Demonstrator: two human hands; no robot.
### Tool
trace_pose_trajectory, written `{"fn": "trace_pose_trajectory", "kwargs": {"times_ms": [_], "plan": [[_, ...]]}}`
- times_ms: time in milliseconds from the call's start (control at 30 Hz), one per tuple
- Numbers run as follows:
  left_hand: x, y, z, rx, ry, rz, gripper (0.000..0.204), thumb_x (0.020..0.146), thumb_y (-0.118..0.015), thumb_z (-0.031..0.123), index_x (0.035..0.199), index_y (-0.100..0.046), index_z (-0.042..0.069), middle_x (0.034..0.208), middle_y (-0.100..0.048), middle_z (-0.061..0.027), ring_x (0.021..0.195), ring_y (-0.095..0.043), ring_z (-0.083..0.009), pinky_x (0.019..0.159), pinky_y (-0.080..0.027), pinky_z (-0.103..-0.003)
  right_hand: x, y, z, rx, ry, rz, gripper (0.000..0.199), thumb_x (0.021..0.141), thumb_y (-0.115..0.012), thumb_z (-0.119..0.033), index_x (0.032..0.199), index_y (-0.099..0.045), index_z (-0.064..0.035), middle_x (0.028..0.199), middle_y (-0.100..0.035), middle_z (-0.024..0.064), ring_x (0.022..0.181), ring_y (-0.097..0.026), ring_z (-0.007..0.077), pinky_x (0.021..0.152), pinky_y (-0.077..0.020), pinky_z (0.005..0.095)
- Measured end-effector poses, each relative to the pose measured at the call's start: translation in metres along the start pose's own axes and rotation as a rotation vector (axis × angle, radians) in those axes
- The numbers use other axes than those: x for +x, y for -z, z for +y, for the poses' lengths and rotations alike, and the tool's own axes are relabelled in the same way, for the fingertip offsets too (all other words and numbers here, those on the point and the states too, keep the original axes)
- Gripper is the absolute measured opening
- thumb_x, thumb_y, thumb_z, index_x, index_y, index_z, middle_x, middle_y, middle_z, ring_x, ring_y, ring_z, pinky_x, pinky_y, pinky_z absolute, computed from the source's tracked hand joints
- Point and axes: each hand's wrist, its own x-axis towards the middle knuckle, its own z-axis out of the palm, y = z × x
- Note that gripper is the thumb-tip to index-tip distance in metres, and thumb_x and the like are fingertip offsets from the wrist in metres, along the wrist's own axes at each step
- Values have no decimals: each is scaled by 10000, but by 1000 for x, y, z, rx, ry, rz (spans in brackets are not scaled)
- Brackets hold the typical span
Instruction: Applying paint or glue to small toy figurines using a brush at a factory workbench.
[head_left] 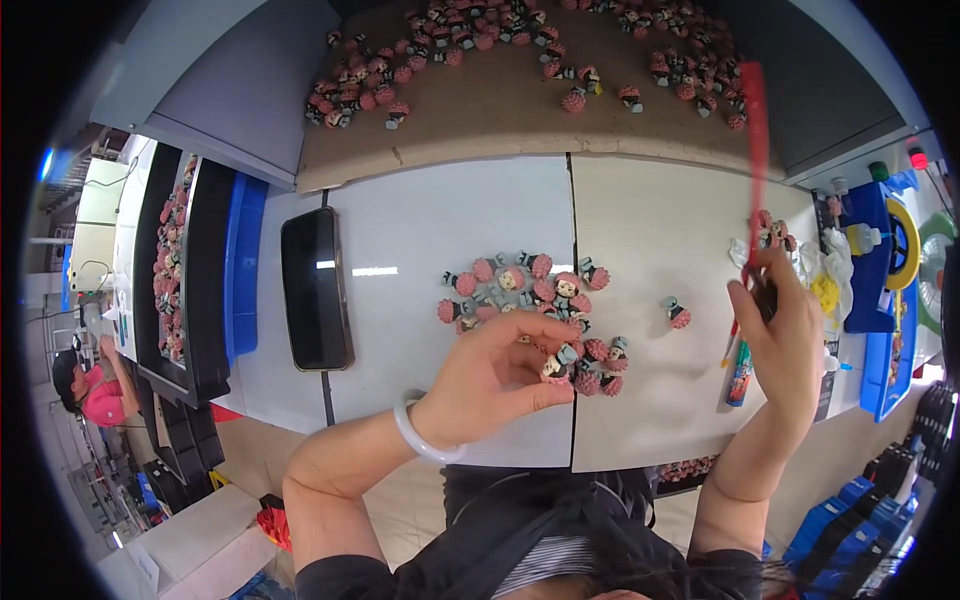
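"What's in the left hand (475,385) there?"

"A small plastic figurine (556,368) with pink, black and grey parts. The fingers pinch it at their tips, above the white tabletop (400,230)."

"And the right hand (785,325)?"

"Its fingers are curled beside the lower end of a long, narrow red strip (757,160), which runs away beyond them. It's blurred, so I can't tell whether they grip it."

"Anything near the left fingers?"

"A loose cluster of pink-and-grey figurines (545,290) just beyond them, some close by on their right. One lone pink-and-grey figurine (680,318) lies between the two hands, apart from the rest."

"Below the right fingers?"

"A slim, multicoloured tube (740,375). And well to the left of the left fingers lies a black, rectangular phone (315,290), its dark screen upward."
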Motion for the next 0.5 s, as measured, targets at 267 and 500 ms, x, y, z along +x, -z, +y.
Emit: {"fn": "trace_pose_trajectory", "kwargs": {"times_ms": [267,500], "plan": [[-1,1,8,526,-339,-49,369,715,-644,-83,1058,-557,22,1009,-541,-74,808,-521,-116,668,-460,-231,-16,-26,-18,217,347,-201,133,772,-522,-47,882,-466,1,635,-469,120,534,-462,262,519,-369,311],[-2,0,7,420,-361,-45,336,714,-541,-168,999,-566,9,1090,-551,-150,954,-552,-190,729,-468,-256,-19,-41,-28,281,578,-302,104,752,-564,-36,846,-522,-16,648,-525,118,570,-516,302,513,-401,365]]}}
